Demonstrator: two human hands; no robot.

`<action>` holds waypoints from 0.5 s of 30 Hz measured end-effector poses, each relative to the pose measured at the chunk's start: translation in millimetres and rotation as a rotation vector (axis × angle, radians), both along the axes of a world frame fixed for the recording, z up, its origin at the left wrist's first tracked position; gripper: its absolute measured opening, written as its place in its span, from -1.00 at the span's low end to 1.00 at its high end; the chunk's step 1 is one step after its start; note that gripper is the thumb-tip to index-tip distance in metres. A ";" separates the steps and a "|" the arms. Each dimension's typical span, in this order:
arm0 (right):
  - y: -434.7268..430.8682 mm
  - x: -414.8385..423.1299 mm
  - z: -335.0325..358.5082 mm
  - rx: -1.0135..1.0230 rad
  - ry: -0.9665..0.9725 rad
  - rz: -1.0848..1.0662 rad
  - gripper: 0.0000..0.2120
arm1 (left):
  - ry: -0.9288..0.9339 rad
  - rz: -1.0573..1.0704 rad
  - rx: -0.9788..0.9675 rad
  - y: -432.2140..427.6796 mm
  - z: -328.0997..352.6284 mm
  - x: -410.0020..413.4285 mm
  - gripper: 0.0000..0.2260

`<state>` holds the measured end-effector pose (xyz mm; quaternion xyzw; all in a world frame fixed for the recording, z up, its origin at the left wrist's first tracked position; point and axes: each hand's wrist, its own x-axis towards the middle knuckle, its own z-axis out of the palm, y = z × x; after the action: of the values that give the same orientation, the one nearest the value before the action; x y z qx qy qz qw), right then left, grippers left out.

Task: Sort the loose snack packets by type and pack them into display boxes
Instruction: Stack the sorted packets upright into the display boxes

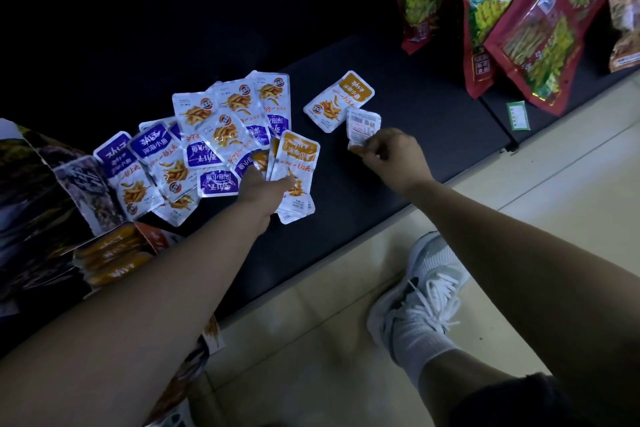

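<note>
- The left hand [266,185] reaches over the dark shelf [398,184] and grips a stack of orange packets [298,163]. Its thumb lies across the front of the stack, and its fingers are hidden behind it.
- The stack is held tilted at the right edge of the spread. Its near ends stick out below the hand.
- The right hand [394,156] is to the right of the left one, fingers curled. It pinches the near corner of a face-down packet [363,128], whose white printed back faces up.
- That packet is lifted at its pinched corner. Its far edge touches or overlaps a single orange packet [341,99] lying face up on the shelf, just beyond it.
- Purple packets [180,152] lie fanned and overlapping on the shelf, left of the left hand and reaching toward the far side.
- At the near left stands a display box [157,240], open, with orange packets packed in rows inside.
- Left of it a dark printed carton [38,184] leans; its contents cannot be told.
- Large red bags [519,17] stand at the far right of the shelf.
- A small green tag [518,115] sits on the shelf edge below them.
- A white sneaker [420,302] rests on the pale tiled floor [311,357], near right.
</note>
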<state>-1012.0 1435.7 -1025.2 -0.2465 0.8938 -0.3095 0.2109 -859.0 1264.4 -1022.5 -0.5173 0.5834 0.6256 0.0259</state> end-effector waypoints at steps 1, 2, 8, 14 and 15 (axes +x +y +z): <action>1.3 -1.0 4.0 -0.064 -0.091 -0.045 -0.84 | -0.019 0.017 -0.004 -0.6 0.8 1.0 -0.66; 2.3 -1.9 8.9 -0.139 -0.174 -0.112 -0.84 | -0.033 0.027 -0.010 -1.2 1.5 2.2 -0.66; 6.2 -8.2 38.3 -0.402 -0.533 -0.485 -0.77 | -0.030 0.009 -0.026 -0.3 16.9 12.3 -0.65; 14.5 0.7 47.5 -0.153 -0.706 -0.145 -0.85 | 0.030 -0.079 0.009 -3.3 40.4 22.6 -0.65; 13.1 2.4 50.4 -0.135 -0.685 -0.099 -0.87 | 0.024 -0.108 0.035 -4.5 43.2 24.4 -0.62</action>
<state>-1009.6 1448.8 -974.9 -0.0982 0.7597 -0.4423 0.4665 -834.6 1259.9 -979.3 -0.4771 0.5995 0.6396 0.0616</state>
